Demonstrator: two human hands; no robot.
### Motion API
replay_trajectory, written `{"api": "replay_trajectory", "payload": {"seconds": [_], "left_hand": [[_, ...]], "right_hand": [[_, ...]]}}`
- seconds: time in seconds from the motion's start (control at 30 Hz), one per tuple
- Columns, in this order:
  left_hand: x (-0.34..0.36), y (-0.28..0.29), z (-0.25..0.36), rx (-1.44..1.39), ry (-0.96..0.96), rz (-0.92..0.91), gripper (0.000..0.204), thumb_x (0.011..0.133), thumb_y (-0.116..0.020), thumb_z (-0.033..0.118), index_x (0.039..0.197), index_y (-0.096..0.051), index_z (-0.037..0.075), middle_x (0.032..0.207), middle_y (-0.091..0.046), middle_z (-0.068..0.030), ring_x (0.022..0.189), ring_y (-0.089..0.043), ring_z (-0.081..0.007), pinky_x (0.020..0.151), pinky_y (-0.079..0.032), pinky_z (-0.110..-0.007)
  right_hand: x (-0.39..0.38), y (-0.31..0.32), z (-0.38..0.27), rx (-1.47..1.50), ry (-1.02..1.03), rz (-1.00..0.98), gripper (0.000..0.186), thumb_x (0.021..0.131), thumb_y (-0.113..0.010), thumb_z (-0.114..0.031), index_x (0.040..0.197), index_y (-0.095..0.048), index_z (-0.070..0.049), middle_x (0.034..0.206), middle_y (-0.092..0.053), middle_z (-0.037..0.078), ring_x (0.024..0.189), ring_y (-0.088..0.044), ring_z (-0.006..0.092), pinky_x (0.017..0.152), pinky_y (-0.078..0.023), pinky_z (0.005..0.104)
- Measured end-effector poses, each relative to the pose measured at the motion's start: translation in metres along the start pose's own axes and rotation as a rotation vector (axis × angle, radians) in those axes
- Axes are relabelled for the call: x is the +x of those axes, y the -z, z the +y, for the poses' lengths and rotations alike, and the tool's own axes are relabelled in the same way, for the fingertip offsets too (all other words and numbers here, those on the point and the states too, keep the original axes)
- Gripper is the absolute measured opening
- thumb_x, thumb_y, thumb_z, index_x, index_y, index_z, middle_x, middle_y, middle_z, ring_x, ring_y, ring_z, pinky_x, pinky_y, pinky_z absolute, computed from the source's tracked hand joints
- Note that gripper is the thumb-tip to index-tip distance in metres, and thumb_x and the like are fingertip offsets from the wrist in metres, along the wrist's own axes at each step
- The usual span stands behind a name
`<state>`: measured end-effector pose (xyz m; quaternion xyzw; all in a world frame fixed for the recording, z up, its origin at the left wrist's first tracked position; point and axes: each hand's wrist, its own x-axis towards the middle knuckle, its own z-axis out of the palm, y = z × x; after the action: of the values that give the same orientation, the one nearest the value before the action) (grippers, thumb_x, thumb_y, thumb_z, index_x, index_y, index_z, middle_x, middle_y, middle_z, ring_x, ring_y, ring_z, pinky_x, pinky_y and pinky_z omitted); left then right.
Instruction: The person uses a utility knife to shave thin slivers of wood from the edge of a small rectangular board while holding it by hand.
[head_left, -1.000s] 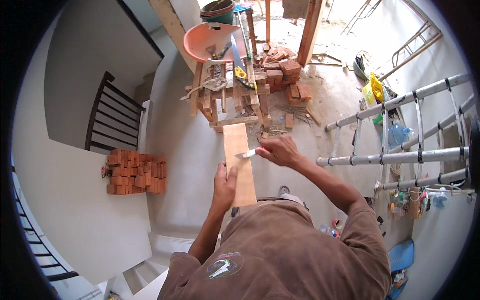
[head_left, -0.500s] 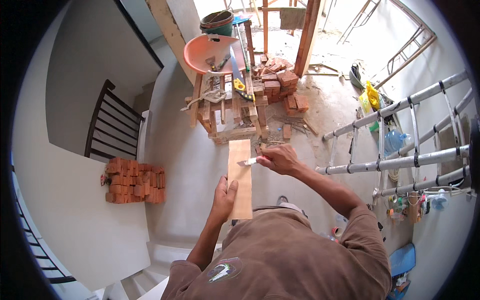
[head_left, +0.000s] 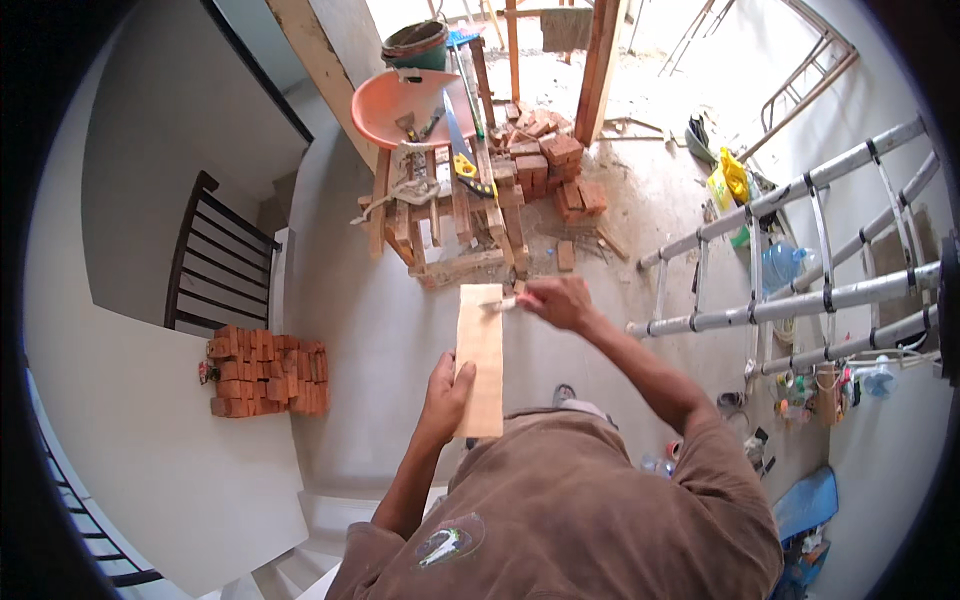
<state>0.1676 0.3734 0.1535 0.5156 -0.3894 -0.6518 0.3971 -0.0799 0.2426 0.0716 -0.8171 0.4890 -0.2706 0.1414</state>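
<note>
My left hand (head_left: 446, 397) grips the lower left edge of a narrow, pale wooden board (head_left: 482, 350), thumb on its face. The board stands lengthwise in front of my body. My right hand (head_left: 560, 303) is closed round a small hand tool (head_left: 503, 304) with a white and red handle and a flat greyish tip, much like a scraper. That tip lies against the board's face near its far end. Motion smears the tool, so its exact kind does not show.
Ahead stands a rough wooden trestle (head_left: 462, 268) bearing an orange basin (head_left: 375, 108), a handsaw (head_left: 458, 140) and rope. Bricks (head_left: 560, 165) are piled beside it; another brick stack (head_left: 265, 375) sits left. An aluminium ladder (head_left: 780, 313) lies to the right, near bottles and a blue chair (head_left: 806, 505).
My right hand has moved the tool a little away from me, toward the board's far end. My left hand keeps its grip. The view has shifted slightly.
</note>
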Motion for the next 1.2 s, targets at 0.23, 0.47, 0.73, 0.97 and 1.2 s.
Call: {"api": "replay_trajectory", "payload": {"seconds": [0.23, 0.47, 0.73, 0.97, 1.2], "left_hand": [[-0.011, 0.01, 0.01, 0.177, -0.028, -0.005, 0.034, 0.101, -0.047, 0.019, 0.127, -0.045, -0.004, 0.112, -0.061, -0.01, 0.1, -0.058, -0.012, 0.088, -0.048, -0.03], [0.014, 0.002, -0.02, 0.147, -0.037, -0.052, 0.032, 0.101, -0.049, 0.019, 0.123, -0.046, -0.004, 0.106, -0.061, -0.0087, 0.093, -0.058, -0.0113, 0.083, -0.049, -0.029], [0.023, 0.003, -0.057, 0.139, 0.006, -0.084, 0.032, 0.101, -0.049, 0.019, 0.122, -0.046, -0.005, 0.107, -0.061, -0.0099, 0.092, -0.059, -0.0126, 0.082, -0.05, -0.029], [0.018, -0.005, -0.044, -0.043, 0.136, -0.125, 0.041, 0.1, -0.051, 0.022, 0.129, -0.042, -0.006, 0.112, -0.061, -0.0119, 0.092, -0.062, -0.0134, 0.078, -0.052, -0.03], [0.002, 0.013, -0.023, -0.017, 0.257, -0.107, 0.032, 0.101, -0.048, 0.02, 0.124, -0.046, -0.003, 0.107, -0.062, -0.0101, 0.09, -0.062, -0.0127, 0.078, -0.052, -0.03]], "right_hand": [[-0.014, 0.023, 0.032, 0.292, -0.164, 0.273, 0.038, 0.093, -0.055, -0.043, 0.074, -0.067, -0.013, 0.069, -0.064, 0.014, 0.06, -0.064, 0.0308, 0.056, -0.047, 0.0446], [-0.022, -0.013, 0.007, 0.096, -0.103, -0.064, 0.045, 0.09, -0.057, -0.05, 0.068, -0.057, -0.01, 0.063, -0.059, 0.013, 0.062, -0.062, 0.036, 0.056, -0.045, 0.0472], [-0.046, -0.038, 0.049, 0.073, -0.074, -0.023, 0.046, 0.089, -0.057, -0.048, 0.066, -0.054, -0.008, 0.062, -0.057, 0.014, 0.06, -0.059, 0.0366, 0.054, -0.044, 0.0471], [-0.056, -0.055, 0.06, 0.13, -0.107, 0.035, 0.046, 0.087, -0.059, -0.048, 0.064, -0.052, -0.01, 0.061, -0.055, 0.014, 0.059, -0.059, 0.0363, 0.052, -0.043, 0.045], [-0.06, -0.072, 0.047, 0.164, -0.054, 0.036, 0.045, 0.087, -0.06, -0.046, 0.064, -0.051, -0.009, 0.06, -0.054, 0.014, 0.057, -0.058, 0.0373, 0.051, -0.042, 0.0458]]}}
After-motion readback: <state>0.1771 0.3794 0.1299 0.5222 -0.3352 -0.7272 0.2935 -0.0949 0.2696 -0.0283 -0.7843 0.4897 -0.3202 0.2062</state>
